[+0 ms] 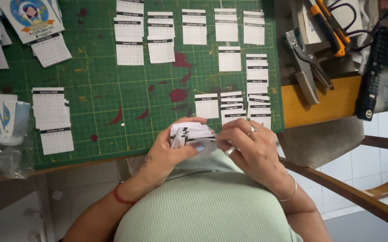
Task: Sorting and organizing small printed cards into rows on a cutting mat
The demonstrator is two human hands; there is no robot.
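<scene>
Both hands [212, 145] hold a stack of small calendar sheets [189, 133] above the green cutting mat [100, 103].

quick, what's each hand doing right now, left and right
Left hand: closed around a stack of small calendar sheets.
Right hand: fingers pinching the same stack's edge over the green cutting mat.

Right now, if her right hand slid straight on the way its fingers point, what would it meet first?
The right hand points left, at the stack of small calendar sheets it already touches, with the left hand holding the stack just behind; depth is unclear.
</scene>
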